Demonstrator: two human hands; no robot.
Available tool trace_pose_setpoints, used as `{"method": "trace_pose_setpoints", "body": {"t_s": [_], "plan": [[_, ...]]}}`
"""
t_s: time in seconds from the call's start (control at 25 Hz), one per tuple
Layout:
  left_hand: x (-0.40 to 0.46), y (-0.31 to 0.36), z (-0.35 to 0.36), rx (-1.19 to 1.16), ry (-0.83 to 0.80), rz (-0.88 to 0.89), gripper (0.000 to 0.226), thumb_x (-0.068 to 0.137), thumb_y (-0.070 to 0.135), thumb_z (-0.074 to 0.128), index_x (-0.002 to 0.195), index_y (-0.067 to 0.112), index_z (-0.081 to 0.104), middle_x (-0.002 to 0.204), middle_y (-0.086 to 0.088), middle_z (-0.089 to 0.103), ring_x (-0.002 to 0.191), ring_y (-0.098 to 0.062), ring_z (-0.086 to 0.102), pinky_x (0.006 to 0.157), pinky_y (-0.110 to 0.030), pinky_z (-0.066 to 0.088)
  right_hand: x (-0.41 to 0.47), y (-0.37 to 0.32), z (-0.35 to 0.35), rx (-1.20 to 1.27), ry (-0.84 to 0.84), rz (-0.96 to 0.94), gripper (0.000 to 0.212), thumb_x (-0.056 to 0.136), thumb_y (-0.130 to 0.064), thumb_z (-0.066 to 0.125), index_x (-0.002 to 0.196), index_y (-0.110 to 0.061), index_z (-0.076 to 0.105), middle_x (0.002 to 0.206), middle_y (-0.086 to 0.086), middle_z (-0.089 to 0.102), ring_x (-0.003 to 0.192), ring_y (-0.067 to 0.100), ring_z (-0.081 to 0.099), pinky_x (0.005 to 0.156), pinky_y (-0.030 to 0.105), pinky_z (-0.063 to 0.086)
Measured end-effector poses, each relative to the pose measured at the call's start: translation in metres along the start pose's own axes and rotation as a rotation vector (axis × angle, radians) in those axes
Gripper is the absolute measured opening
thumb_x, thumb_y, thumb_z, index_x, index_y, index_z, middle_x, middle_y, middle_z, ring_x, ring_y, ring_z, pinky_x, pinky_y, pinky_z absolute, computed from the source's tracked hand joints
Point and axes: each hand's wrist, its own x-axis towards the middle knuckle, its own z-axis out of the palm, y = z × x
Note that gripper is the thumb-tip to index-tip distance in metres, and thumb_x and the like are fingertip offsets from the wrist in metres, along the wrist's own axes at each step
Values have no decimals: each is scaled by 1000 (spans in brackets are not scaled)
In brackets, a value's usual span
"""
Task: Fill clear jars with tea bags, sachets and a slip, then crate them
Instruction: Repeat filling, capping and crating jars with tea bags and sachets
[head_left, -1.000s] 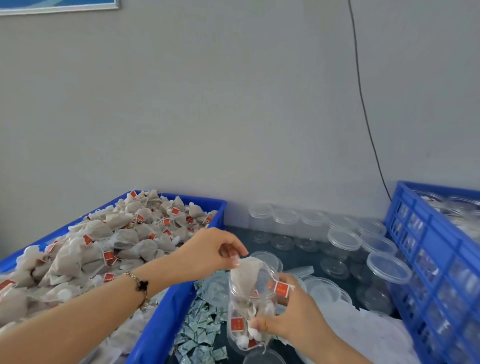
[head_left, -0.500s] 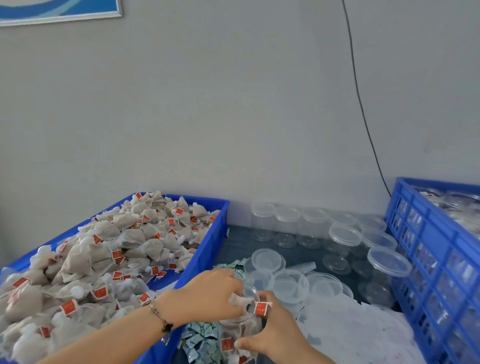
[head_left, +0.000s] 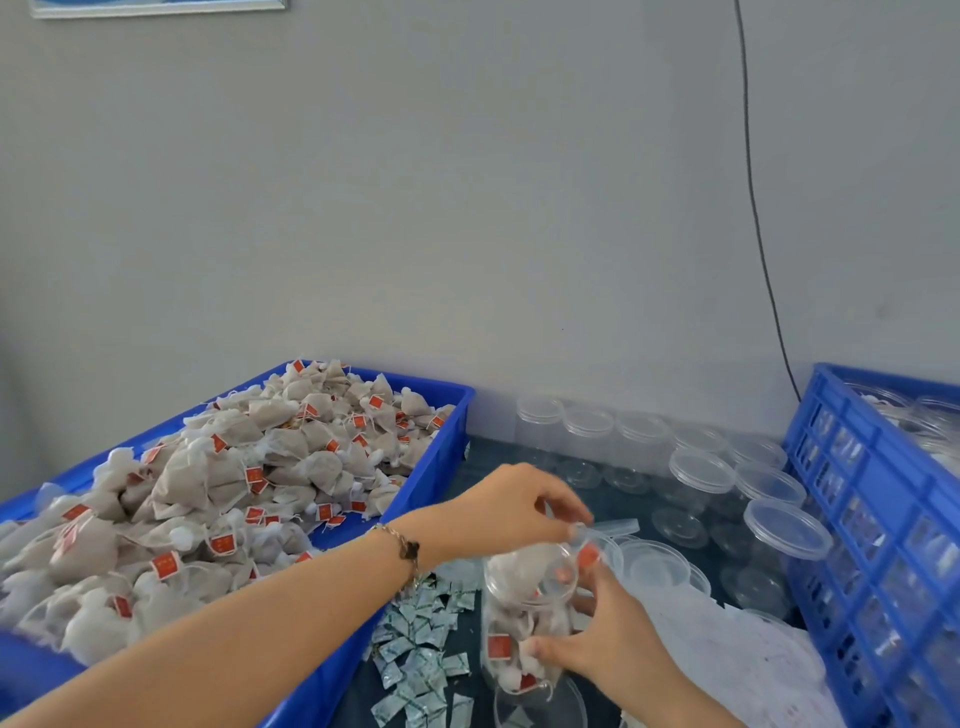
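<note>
Right hand (head_left: 597, 642): grips jar (head_left: 524, 613), tilted.
Left hand (head_left: 511, 512): at jar's 12 o'clock, fingertips pinched, apparently on a tea bag (head_left: 519, 569).
Sachets (head_left: 421, 649): jar's 9 o'clock, on counter (head_left: 613, 499).

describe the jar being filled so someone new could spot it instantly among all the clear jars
Start at the big blue bin heaped with tea bags on the left; just right of its near corner, above the scattered sachets, the right hand holds one clear jar. Unlike the empty jars behind it, it is stuffed with red-tagged tea bags.

Your left hand (head_left: 511, 506) reaches across with fingertips pinched downward, while your right hand (head_left: 605, 631) curls in a grip below.
</note>
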Motion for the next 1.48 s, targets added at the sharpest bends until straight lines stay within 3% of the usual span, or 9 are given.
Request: {"method": "trace_pose_setpoints", "body": {"t_s": [0.08,0.2,0.36,0.48,0.64,0.76,1.0,1.36,1.48], "plan": [[-1,5,-4,-217,14,-37,16,89,16,66,100,25,72,82,16,67,70,8,58,70,-9,44,-6,5,-10,13,16,14,80,47,-36,92,113,-35,45,112,-22,58,102,-4,56,81,7,44],[-10,2,-3,128,-76,40,25,92,8,56,105,19,74,95,13,70,87,3,62,81,-15,48,-14,9,-19,7,27,21,87,46,-37,92,119,-30,45,115,-19,59,103,-4,57,83,10,47],[-5,13,27,614,-598,1,40,95,0,41,129,8,60,120,-12,64,105,-29,57,75,-26,41,-17,6,-16,-17,32,-4,83,41,-41,88,112,-44,45,106,-28,62,105,-6,57,89,21,51],[7,23,42,717,-846,-57,37,99,5,43,134,5,53,132,-15,54,115,-29,49,83,-25,36,-20,6,-9,-62,15,23,78,40,-45,85,105,-50,43,107,-30,59,104,-11,54,89,20,51],[5,9,1,286,-218,-106,44,83,-7,42,103,13,74,109,0,70,97,-15,63,81,-22,51,-24,9,-19,-30,86,50,82,41,-47,87,112,-43,45,107,-30,59,94,-15,56,75,8,48],[-7,-32,-22,305,166,-218,42,89,-3,40,108,18,71,114,3,68,98,-11,63,89,-29,51,-33,12,-34,-26,121,76,82,42,-45,90,111,-43,46,106,-30,58,90,-14,56,69,4,43],[-47,-104,41,710,-451,-469,36,91,-2,45,122,8,59,128,-12,54,104,-27,59,84,-35,51,-44,12,-39,12,111,92,82,39,-42,92,110,-42,49,105,-29,59,91,-12,57,67,7,48],[-45,-100,48,941,-425,-371,20,95,13,49,110,4,60,119,-13,55,106,-31,56,84,-43,49,-42,5,-30,51,87,67,89,34,-49,90,111,-43,45,107,-30,56,99,-9,54,84,16,51],[-36,-76,23,700,-124,-367,12,96,22,50,91,12,55,102,-2,61,87,-22,58,76,-33,48,-40,6,-26,35,78,96,89,34,-48,88,111,-44,45,106,-31,55,97,-10,53,77,9,48]]}}
